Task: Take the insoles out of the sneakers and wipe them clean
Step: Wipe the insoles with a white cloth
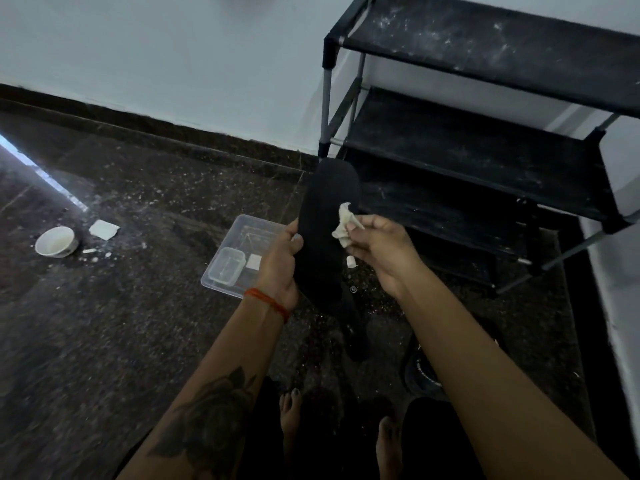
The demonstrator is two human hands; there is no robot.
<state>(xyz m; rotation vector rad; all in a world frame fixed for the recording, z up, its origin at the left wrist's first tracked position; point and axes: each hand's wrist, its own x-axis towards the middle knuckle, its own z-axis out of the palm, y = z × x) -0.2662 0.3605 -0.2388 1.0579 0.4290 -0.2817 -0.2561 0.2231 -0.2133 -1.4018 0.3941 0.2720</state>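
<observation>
In left hand [282, 261]: flat black insole [323, 216]

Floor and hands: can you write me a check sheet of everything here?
Surface: dark speckled floor, dusty with white flecks.
Job's things: black insole held upright; crumpled white wipe against it.
Clutter: white bowl, clear tray holding a small clear box, white scraps.
Hands: left hand grips the insole; right hand pinches the wipe.
Cables: nothing seen.
Surroundings: black shoe rack, pale wall.
</observation>
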